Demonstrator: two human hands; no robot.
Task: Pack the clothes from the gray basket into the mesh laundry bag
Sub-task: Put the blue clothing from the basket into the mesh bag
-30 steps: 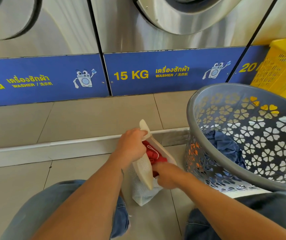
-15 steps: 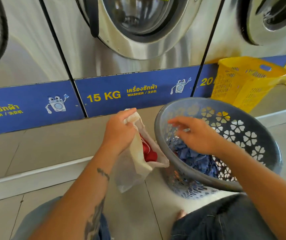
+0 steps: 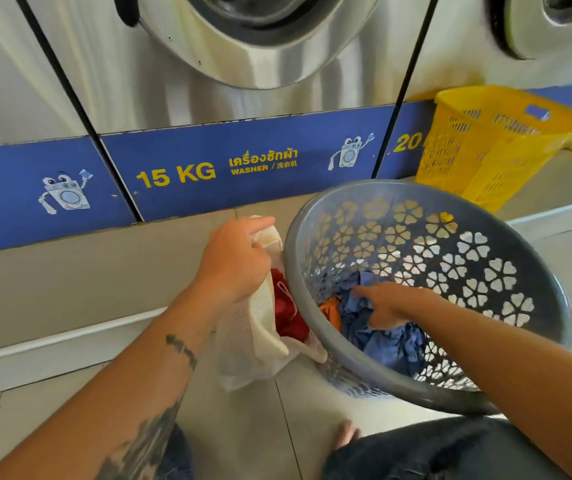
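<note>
The round gray basket (image 3: 506,237) with flower-shaped holes leans toward me at centre right. Blue clothes (image 3: 395,344) and an orange piece (image 3: 331,311) lie in its bottom. My right hand (image 3: 386,304) is down inside it, fingers closing on the blue cloth. The white mesh laundry bag (image 3: 260,344) hangs just left of the basket, held up by its top edge in my left hand (image 3: 234,263). A red garment (image 3: 288,317) shows in the bag's open mouth.
A row of steel washing machines (image 3: 243,57) with a blue band (image 3: 243,164) stands on a tiled step straight ahead. A yellow plastic basket (image 3: 492,140) sits on that step at the right. My knees (image 3: 433,448) and bare toes are at the bottom edge.
My right hand left the bag's mouth, swung right over the basket rim and dropped onto the blue clothes. My left hand kept hold of the bag and lifted it a little.
</note>
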